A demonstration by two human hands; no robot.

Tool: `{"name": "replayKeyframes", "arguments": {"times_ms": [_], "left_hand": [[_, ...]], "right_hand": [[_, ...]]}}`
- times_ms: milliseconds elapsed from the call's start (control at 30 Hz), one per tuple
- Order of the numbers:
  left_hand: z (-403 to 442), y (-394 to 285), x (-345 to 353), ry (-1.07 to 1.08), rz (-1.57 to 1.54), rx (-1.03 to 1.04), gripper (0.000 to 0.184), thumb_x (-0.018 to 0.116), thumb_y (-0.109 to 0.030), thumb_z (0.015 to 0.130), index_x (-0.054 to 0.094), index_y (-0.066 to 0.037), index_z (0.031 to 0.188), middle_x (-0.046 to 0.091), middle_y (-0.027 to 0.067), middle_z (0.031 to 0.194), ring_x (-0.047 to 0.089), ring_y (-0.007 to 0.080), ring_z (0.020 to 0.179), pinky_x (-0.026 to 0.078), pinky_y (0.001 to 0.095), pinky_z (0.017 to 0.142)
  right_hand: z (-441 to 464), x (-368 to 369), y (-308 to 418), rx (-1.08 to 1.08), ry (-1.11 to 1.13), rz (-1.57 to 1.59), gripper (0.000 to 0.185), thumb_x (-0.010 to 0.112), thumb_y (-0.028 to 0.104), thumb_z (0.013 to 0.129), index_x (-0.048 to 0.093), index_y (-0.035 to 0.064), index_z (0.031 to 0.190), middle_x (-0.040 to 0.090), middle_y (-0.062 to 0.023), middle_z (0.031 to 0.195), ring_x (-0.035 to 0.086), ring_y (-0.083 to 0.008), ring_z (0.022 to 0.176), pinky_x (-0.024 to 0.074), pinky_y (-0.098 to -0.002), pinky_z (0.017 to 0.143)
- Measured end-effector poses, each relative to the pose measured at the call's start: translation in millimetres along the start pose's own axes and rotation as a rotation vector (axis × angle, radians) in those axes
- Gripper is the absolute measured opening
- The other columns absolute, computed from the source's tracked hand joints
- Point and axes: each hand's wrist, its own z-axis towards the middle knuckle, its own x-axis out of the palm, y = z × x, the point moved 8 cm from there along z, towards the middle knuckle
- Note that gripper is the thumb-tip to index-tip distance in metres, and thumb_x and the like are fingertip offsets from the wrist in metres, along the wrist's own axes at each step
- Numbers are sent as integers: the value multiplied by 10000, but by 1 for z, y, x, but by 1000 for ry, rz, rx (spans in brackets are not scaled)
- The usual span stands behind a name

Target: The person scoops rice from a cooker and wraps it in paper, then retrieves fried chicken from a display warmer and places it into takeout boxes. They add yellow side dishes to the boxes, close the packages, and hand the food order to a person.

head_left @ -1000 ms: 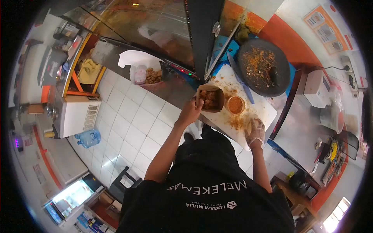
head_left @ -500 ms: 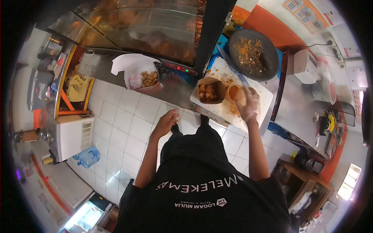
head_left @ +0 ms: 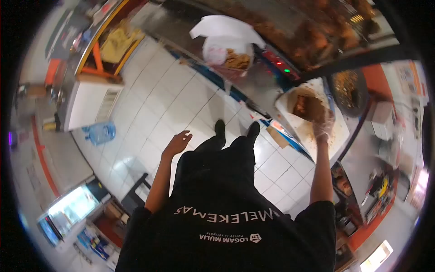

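My right hand, in a clear plastic glove, is at the near right side of a brown paper food box, its fingers closed on the box wall. Browned pieces of food show inside the open box. Under both is a white cutting board scattered with crumbs. Motion blur softens the fingertips, and the small tub of orange-brown seasoning cannot be made out. My bare left hand hangs over the floor, fingers apart and holding nothing.
A dark round stone plate with orange crumbs stands beyond the board. Left of it, a paper-lined container of fried pieces sits on the counter under a glass display case. A blue water jug lies on the tiled floor.
My view has turned, shifting the counter rightward and upward. My right hand has moved from beside the seasoning tub to the food box. My left hand stays low and free.
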Motion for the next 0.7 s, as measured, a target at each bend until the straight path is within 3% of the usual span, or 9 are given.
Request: {"name": "replayKeyframes", "arguments": {"times_ms": [100, 167, 200, 233, 267, 333, 467, 567, 700], "left_hand": [[-7, 65, 12, -8, -45, -97, 503, 566, -409, 1002, 580, -15, 1315, 701, 243, 1129, 676, 387, 1069, 531, 448, 925], [-21, 101, 23, -39, -104, -160, 509, 568, -416, 997, 579, -21, 1317, 704, 248, 1115, 671, 393, 1080, 528, 453, 930], [-28, 126, 32, -50, -137, -202, 510, 571, -417, 995, 579, -22, 1317, 705, 250, 1111, 671, 395, 1078, 528, 454, 931], [-37, 150, 42, -52, -165, -243, 511, 573, -418, 993, 580, -22, 1316, 706, 252, 1107, 671, 397, 1077, 528, 455, 932], [-51, 172, 52, -58, -221, -290, 515, 577, -422, 988, 578, -28, 1320, 707, 249, 1109, 671, 403, 1071, 532, 455, 929], [-79, 218, 82, -74, -297, -407, 512, 581, -421, 987, 574, -39, 1328, 713, 240, 1095, 681, 389, 1056, 541, 447, 915], [-135, 279, 175, 53, -478, -579, 471, 573, -418, 987, 596, -48, 1278, 740, 177, 981, 712, 325, 939, 552, 434, 863], [-177, 339, 293, 55, -628, -541, 469, 576, -418, 986, 599, -41, 1265, 745, 148, 905, 716, 306, 863, 557, 430, 827], [-192, 270, 269, 48, -921, -695, 414, 554, -308, 1036, 563, 9, 1302, 732, 155, 982, 713, 204, 855, 576, 340, 748]], "right_hand": [[1, -22, -14, 154, 60, 196, 571, 743, 281, 839, 547, 125, 1353, 597, -148, 1264, 543, -381, 1170, 447, -471, 1014], [-26, -2, -38, 487, -235, 1221, 487, 769, 231, 892, 562, 4, 1270, 617, -165, 1261, 629, -253, 1109, 573, -357, 851], [-18, -67, -7, 513, -142, 646, 497, 754, 154, 907, 510, -38, 1295, 624, -175, 1237, 639, -199, 1068, 585, -298, 799], [-53, -47, -18, 682, -257, 975, 550, 745, 174, 916, 468, -35, 1343, 627, -188, 1220, 639, -244, 1048, 572, -346, 858], [-66, -84, 11, 551, -176, 477, 537, 686, 253, 964, 464, -22, 1368, 633, -216, 1190, 629, -277, 1080, 529, -395, 908], [-107, -89, 61, 259, -70, 179, 495, 592, 351, 1004, 494, 30, 1367, 637, -183, 1191, 633, -333, 1068, 536, -390, 905], [-116, -18, 226, 222, 857, 377, 562, 663, 399, 914, 510, 60, 1335, 577, -133, 1251, 551, -297, 1170, 456, -403, 994], [-49, -9, 383, -132, 593, 706, 591, 753, 388, 842, 521, 35, 1255, 564, -179, 1180, 485, -362, 1177, 373, -481, 1023], [37, 116, 526, -482, 275, 788, 517, 786, 312, 802, 524, 36, 1151, 566, -206, 1112, 507, -410, 1090, 396, -527, 931]]}}
